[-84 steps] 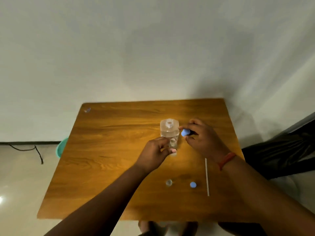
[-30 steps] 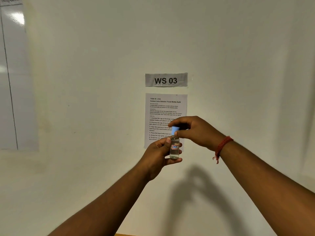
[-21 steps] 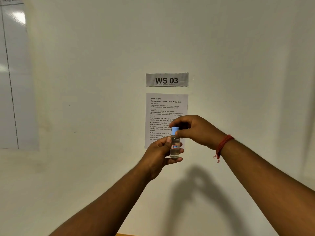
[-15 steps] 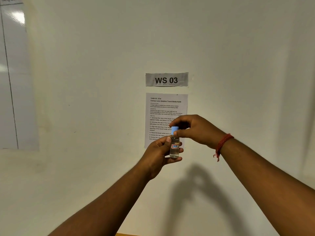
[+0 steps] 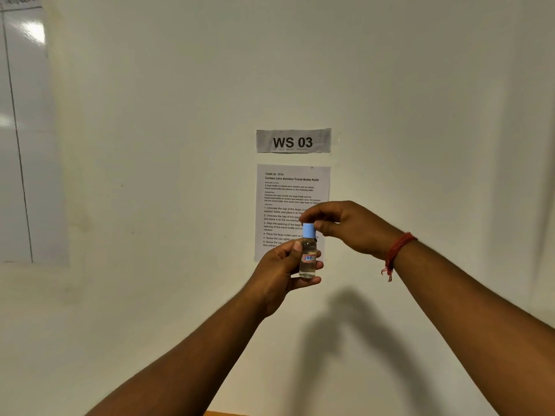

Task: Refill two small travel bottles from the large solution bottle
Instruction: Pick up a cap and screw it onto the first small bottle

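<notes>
I hold a small clear travel bottle (image 5: 308, 261) upright in front of the wall, at chest height. It holds clear liquid and has a small red and blue label. My left hand (image 5: 280, 271) grips its body with thumb and fingers. My right hand (image 5: 345, 228) pinches the light blue cap (image 5: 308, 230) that sits on the bottle's neck. The large solution bottle and the second travel bottle are out of view.
A white wall fills the view. On it hang a grey sign reading WS 03 (image 5: 293, 141) and a printed task sheet (image 5: 288, 202), partly behind my hands. A glossy board (image 5: 21, 130) is at the left. A sliver of wooden table (image 5: 225, 413) shows at the bottom edge.
Earlier both hands were at the table by the large bottle, the right holding the blue cap. The view has since risen to the wall, and the capped bottle has stayed almost still over the last second.
</notes>
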